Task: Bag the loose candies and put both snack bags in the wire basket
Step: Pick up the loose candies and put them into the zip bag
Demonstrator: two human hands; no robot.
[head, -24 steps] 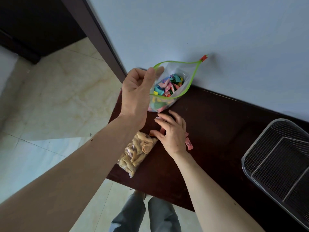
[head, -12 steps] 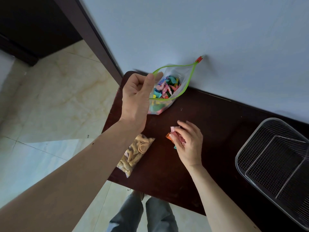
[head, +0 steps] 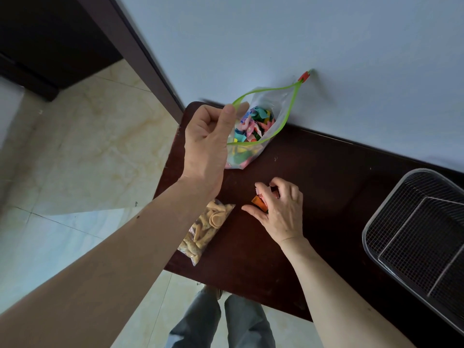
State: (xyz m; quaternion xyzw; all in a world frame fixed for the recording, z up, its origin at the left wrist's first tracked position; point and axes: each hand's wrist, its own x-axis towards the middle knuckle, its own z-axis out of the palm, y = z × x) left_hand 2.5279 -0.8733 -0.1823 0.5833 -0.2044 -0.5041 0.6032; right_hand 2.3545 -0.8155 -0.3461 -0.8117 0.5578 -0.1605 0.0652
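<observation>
Head view
Left hand: the left hand (head: 206, 144) is seen left of centre, raised above the dark brown wooden tabletop (head: 326, 177); thumb and fingers are pinched together on the green zip rim of the clear plastic candy bag (head: 273, 106), by which the mouth is held open.
Candy bag: it is stood at the upper centre against the pale blue wall (head: 301, 33), its bottom resting on the tabletop; many coloured wrapped candies are seen inside, and a red slider sits at the far end of the rim.
Right hand: the right hand (head: 281, 212) is placed at the centre of the frame, low over the tabletop, fingers curled and closed around a few loose wrapped candies (head: 259, 202), orange and pink ones showing.
Chips bag: the clear bag of tan ridged snacks (head: 206, 229) is laid flat near the tabletop's lower left edge, partly covered by the left forearm.
Basket: the silver wire mesh basket (head: 414, 222) is set at the right edge of the frame, well apart from both bags.
Floor: beige marble-patterned tiles (head: 88, 146) fill the left side.
</observation>
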